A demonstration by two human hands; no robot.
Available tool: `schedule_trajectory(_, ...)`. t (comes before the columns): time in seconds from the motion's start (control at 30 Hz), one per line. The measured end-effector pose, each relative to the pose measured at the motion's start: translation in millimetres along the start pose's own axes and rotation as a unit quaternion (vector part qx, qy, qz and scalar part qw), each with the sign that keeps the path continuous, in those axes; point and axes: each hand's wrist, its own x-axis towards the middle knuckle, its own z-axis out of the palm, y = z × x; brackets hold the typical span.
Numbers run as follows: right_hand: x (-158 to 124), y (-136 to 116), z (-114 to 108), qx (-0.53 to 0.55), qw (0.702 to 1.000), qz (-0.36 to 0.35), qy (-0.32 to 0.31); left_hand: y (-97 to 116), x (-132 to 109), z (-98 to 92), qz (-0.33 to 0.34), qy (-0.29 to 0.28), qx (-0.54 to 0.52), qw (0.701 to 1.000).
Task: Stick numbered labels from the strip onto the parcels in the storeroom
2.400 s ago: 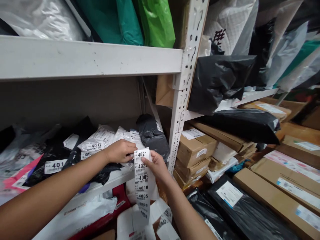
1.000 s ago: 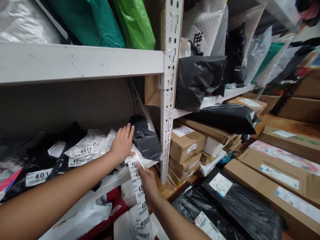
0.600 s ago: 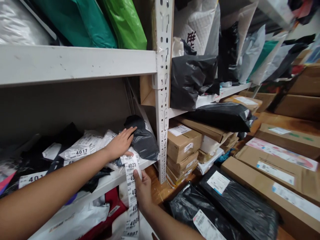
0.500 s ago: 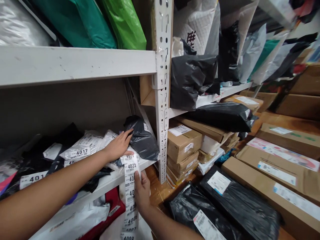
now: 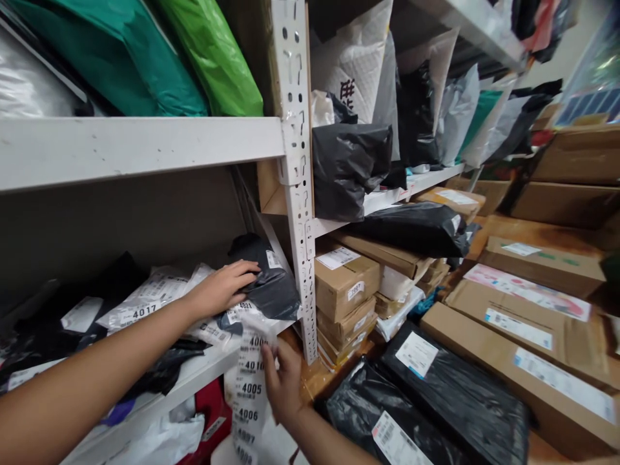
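Note:
My left hand point(image 5: 223, 286) lies flat, fingers stretched out, on a dark grey mailer bag point(image 5: 271, 284) at the right end of the lower shelf. A white sticker reading 4021 point(image 5: 241, 310) sits on the parcel just below that hand. My right hand point(image 5: 283, 380) is closed on a long hanging strip of numbered labels point(image 5: 248, 387), with 4010, 4005 and 4006 readable. The strip hangs in front of the shelf edge point(image 5: 203, 368).
White and black mailers with number stickers, one reading 4017 point(image 5: 140, 311), fill the lower shelf. A white perforated upright point(image 5: 295, 194) divides the bays. Cardboard boxes point(image 5: 346, 281) and black bags point(image 5: 421, 226) fill the right bay; long boxes point(image 5: 527, 336) and a black bag point(image 5: 436, 394) cover the floor.
The 4021 label left the strip and now sits on the parcel. My left hand moved from pinching the strip to lying flat on the grey bag. My right hand dropped lower with the strip.

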Motion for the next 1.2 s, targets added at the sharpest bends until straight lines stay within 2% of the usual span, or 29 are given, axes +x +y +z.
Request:
schedule_trajectory(0.1,38.3,-30.2,-4.8,0.059,0.998,-0.018,-0.025,-8.1,-12.4,-6.3,0.060,-0.032,-0.035,0.997)
schedule_trajectory(0.17,52.3,-39.9,-3.8,0.093,0.995,-0.007,-0.037,-10.2,-18.9,-8.3,0.074,-0.064,-0.074,0.992)
schedule_trajectory(0.23,59.5,-42.8,-0.8,0.136,0.989,0.028,-0.050,-8.0,-20.1,-9.4,0.020,-0.072,-0.139,0.987)
schedule_trajectory(0.33,69.4,-43.8,3.8,0.187,0.977,0.078,-0.069,0.2,-13.1,-8.7,-0.107,-0.046,-0.246,0.962)
schedule_trajectory(0.43,83.2,-46.8,6.9,0.178,0.979,0.092,-0.044,8.6,-5.0,-4.8,-0.160,-0.044,-0.333,0.928)
schedule_trajectory(0.53,94.9,-49.0,9.2,0.174,0.979,0.110,-0.002,14.2,-1.3,0.5,-0.207,0.021,-0.418,0.884)
schedule_trajectory(0.6,99.5,-48.5,10.6,0.172,0.977,0.127,0.004,17.4,0.5,3.7,-0.234,0.072,-0.464,0.851)
schedule_trajectory(0.67,102.0,-46.7,11.9,0.159,0.977,0.143,0.002,21.1,3.5,6.4,-0.265,0.088,-0.481,0.831)
schedule_trajectory(0.77,104.4,-43.4,13.6,0.133,0.980,0.150,0.013,26.9,10.2,9.5,-0.319,0.054,-0.438,0.839)
schedule_trajectory(0.83,105.7,-41.7,14.2,0.114,0.982,0.150,0.026,29.6,14.1,10.7,-0.327,0.033,-0.404,0.854)
schedule_trajectory(1.0,104.1,-40.7,13.0,0.078,0.985,0.143,0.047,34.0,17.6,9.8,-0.344,0.025,-0.288,0.893)
schedule_trajectory(1.2,91.0,-38.7,8.6,0.083,0.987,0.134,-0.020,39.3,22.1,10.0,-0.381,-0.053,-0.131,0.914)
